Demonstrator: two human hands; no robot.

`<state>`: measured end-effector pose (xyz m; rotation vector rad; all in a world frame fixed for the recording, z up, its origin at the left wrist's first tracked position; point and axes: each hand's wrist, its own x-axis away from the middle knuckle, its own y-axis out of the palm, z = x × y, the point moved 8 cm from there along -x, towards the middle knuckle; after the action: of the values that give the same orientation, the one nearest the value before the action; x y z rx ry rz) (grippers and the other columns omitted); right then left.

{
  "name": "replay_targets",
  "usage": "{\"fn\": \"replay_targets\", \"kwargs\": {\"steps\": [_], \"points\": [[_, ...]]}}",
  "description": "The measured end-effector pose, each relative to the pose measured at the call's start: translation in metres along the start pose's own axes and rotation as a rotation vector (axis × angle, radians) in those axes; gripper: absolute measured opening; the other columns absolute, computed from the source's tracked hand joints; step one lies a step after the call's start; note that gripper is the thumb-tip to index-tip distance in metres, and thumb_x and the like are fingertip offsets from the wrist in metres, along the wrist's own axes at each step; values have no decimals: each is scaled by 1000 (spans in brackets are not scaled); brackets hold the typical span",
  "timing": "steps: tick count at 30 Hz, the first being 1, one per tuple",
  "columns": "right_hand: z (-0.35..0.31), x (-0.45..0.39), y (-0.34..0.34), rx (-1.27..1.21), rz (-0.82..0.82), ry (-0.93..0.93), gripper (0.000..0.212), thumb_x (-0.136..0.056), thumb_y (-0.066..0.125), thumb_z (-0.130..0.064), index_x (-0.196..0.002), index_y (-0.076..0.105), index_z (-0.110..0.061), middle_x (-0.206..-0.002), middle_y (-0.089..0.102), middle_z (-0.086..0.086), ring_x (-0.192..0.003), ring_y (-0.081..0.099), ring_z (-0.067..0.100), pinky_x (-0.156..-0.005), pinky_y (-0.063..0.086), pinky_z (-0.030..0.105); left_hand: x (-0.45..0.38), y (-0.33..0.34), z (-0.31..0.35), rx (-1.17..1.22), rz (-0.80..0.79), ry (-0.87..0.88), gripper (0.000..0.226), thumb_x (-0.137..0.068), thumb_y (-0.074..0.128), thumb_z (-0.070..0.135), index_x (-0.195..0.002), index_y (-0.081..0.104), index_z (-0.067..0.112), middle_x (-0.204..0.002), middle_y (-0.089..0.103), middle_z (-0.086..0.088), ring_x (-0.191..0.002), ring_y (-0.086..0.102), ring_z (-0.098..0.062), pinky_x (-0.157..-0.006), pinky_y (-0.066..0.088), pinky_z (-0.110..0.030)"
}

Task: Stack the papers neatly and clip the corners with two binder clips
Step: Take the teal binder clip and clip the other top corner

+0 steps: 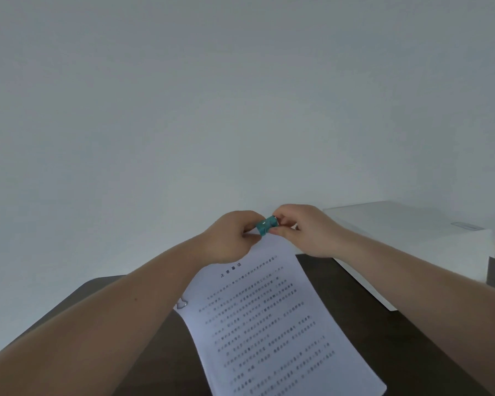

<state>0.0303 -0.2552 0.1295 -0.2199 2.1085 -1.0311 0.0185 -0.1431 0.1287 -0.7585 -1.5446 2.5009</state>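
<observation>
I observe a dark brown tabletop (160,352) bearing a stack of white printed paper sheets (272,324), its far end lifted toward the wall. My left hand (229,238) pinches the stack's far corner, and my right hand (303,231) grips a small teal binder clip (265,225) seated on that corner. A silver wire clip handle (181,303) shows at the stack's left edge.

Dark table (166,352), printed papers (283,332) lying on it, white board (383,252) at right
</observation>
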Motion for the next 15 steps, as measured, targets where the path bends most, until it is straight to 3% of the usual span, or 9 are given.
{"fn": "replay_targets", "kwargs": {"steps": [3, 4, 6, 8, 10, 12, 15], "points": [[6, -1, 1, -36, 10, 45, 19, -92, 60, -25, -95, 63, -6, -89, 70, 15, -84, 64, 33, -77, 51, 45, 3, 0, -3, 247, -41, -55, 22, -91, 56, 12, -107, 63, 25, -111, 70, -5, -102, 65, -23, -92, 51, -37], [8, -1, 1, -36, 9, 57, 20, -91, 60, -26, -95, 63, -6, -90, 70, 15, -85, 64, 33, -78, 51, 45, 5, 2, -3, 344, -80, -77, 20, -93, 55, 20, -109, 65, 23, -113, 69, -1, -104, 65, -18, -93, 51, -34], [10, -1, 1, -40, 3, 76, 21, -91, 61, -28, -96, 64, -8, -92, 70, 14, -86, 65, 31, -78, 51, 44, 6, 4, -6, 445, -88, -155, 36, -96, 43, 44, -113, 69, 25, -112, 70, 4, -100, 65, -12, -90, 48, -27], [11, 0, 0, -57, 5, 93, 20, -90, 61, -28, -96, 64, -9, -94, 71, 12, -88, 65, 29, -79, 51, 42, 3, 0, -13, 428, -7, -217, 50, -93, 37, 58, -110, 72, 27, -113, 72, -4, -98, 67, -17, -92, 49, -29], [10, 1, 2, -65, 9, 97, 20, -90, 62, -27, -95, 64, -7, -93, 70, 15, -88, 65, 31, -78, 51, 40, 3, -2, -17, 452, 57, -247, 49, -87, 48, 60, -99, 76, 21, -108, 72, -15, -83, 66, -18, -82, 50, -28], [10, 2, 4, -74, 5, 97, 20, -90, 62, -27, -92, 63, -7, -91, 69, 17, -86, 64, 34, -75, 51, 40, 5, -2, -16, 474, 63, -243, 40, -86, 56, 53, -94, 78, 20, -91, 75, -6, -70, 62, -9, -68, 48, -18], [11, 3, 5, -63, -24, 112, 25, -91, 60, -27, -89, 63, -2, -80, 64, 14, -72, 57, 25, -64, 44, 34, 5, -2, -12, 457, 69, -213, 37, -85, 59, 50, -95, 78, 20, -84, 74, 2, -66, 60, -6, -60, 47, -15]]}}
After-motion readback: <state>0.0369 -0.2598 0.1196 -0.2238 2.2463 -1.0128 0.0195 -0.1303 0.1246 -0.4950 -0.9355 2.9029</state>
